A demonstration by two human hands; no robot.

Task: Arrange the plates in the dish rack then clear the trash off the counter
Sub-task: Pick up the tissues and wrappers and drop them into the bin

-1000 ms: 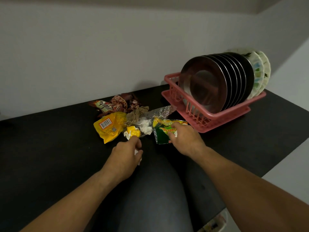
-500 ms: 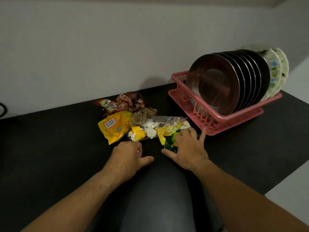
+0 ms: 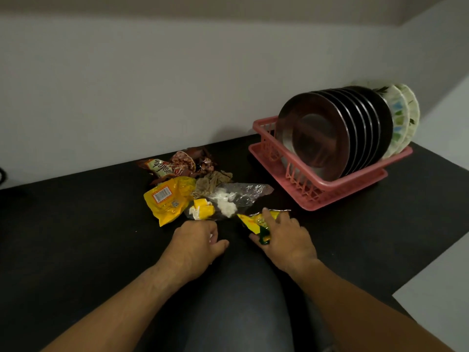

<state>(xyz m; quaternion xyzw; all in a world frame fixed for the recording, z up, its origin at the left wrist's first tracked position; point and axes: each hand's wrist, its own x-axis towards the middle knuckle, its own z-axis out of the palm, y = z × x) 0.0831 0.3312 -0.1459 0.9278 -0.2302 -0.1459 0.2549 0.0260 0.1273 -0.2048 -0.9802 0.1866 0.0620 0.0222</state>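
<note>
A heap of trash lies mid-counter: a yellow packet point(image 3: 167, 199), a brown snack wrapper point(image 3: 165, 168), a crumpled brown paper point(image 3: 210, 182), a clear plastic bag point(image 3: 243, 194) with white bits, and a small yellow wrapper point(image 3: 203, 212). My right hand point(image 3: 281, 240) grips a green and yellow wrapper point(image 3: 253, 221) at the heap's near right edge, thumb under it. My left hand point(image 3: 195, 243) sits just in front of the heap, fingers curled, a white scrap point(image 3: 210, 236) showing between them. Several steel plates point(image 3: 317, 138) and two patterned plates point(image 3: 403, 115) stand upright in the pink dish rack point(image 3: 330, 185).
The black counter point(image 3: 76, 224) runs along a pale wall; its right edge drops off to a light floor at the lower right. My grey trouser knee point(image 3: 241, 301) is between my forearms. A dark cable end shows at the far left edge.
My right hand has drawn the green and yellow wrapper toward me, away from the clear bag. My left hand has pulled back from the small yellow wrapper, fingers curled.
</note>
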